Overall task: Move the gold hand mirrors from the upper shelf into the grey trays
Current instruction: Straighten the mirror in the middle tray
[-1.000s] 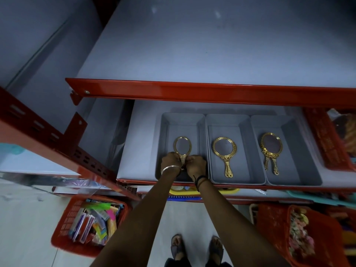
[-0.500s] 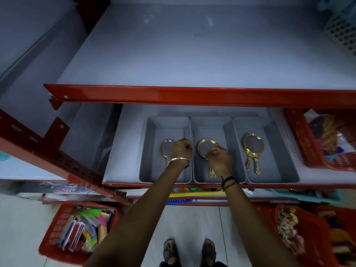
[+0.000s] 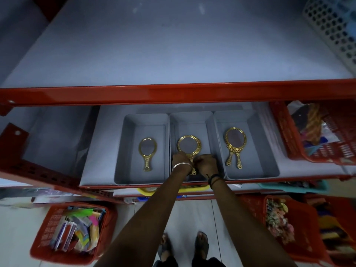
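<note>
Three grey trays stand side by side on the lower shelf. An oval gold mirror point(image 3: 147, 153) lies alone in the left tray point(image 3: 127, 147). In the middle tray point(image 3: 190, 120) lies a round gold mirror point(image 3: 189, 145); my left hand point(image 3: 180, 160) and my right hand point(image 3: 205, 164) are both closed around its handle. The right tray point(image 3: 256, 143) holds what look like two stacked gold mirrors point(image 3: 235, 143), with two handles showing. The upper shelf point(image 3: 173, 47) shows no mirrors.
The red front rail point(image 3: 173, 94) of the upper shelf runs across the view above the trays. Red baskets sit at the right of the lower shelf point(image 3: 323, 149) and on the floor at left point(image 3: 73, 232) and right point(image 3: 289, 228). A white perforated basket point(image 3: 335, 26) stands top right.
Both hands let go of the mirror in the left tray and moved right. They now grip the handle of the round mirror in the middle tray.
</note>
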{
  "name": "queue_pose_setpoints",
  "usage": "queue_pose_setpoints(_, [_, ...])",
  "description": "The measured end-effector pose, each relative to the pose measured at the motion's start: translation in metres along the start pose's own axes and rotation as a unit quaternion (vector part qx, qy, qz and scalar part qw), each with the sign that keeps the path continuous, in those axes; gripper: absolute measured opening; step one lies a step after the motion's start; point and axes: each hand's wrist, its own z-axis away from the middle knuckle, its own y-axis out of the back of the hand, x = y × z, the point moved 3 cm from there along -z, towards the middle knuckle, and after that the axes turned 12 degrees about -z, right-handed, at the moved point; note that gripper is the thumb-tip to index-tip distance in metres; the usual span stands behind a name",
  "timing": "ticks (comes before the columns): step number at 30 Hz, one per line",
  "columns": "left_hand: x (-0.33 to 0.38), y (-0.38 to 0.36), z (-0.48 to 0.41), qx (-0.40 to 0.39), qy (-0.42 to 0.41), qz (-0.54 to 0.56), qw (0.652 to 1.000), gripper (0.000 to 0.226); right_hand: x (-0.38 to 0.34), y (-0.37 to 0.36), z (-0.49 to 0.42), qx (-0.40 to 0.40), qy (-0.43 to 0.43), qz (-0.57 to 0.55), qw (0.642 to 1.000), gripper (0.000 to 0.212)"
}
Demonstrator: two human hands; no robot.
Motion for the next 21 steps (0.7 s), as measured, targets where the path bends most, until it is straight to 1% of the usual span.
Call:
queue_pose_setpoints(4, [-0.003, -0.0037, -0.003, 0.001, 0.0, 0.002, 1.0, 0.029, 0.0023, -0.0039, -0.0032, -0.004, 0.013, -0.018, 1.0, 0.024])
queue_pose_setpoints(8, [-0.0018, -0.0027, -0.0009, 0.029, -0.016, -0.025, 0.999, 0.029, 0.005, -0.0041, -0.0048, -0.001, 0.006, -0.051, 0.999, 0.023])
queue_pose_setpoints(13, [0.0024, -0.0031, 0.0023, 0.046, -0.021, -0.025, 0.998, 0.03, 0.0071, -0.0033, -0.0041, 0.004, 0.003, -0.084, 0.996, 0.023])
queue_pose_setpoints(21, [0.0011, -0.008, -0.0012, 0.058, 0.009, 0.068, 0.996, 0.026, 0.0072, -0.0002, -0.0051, 0.024, -0.002, -0.128, 0.991, 0.024])
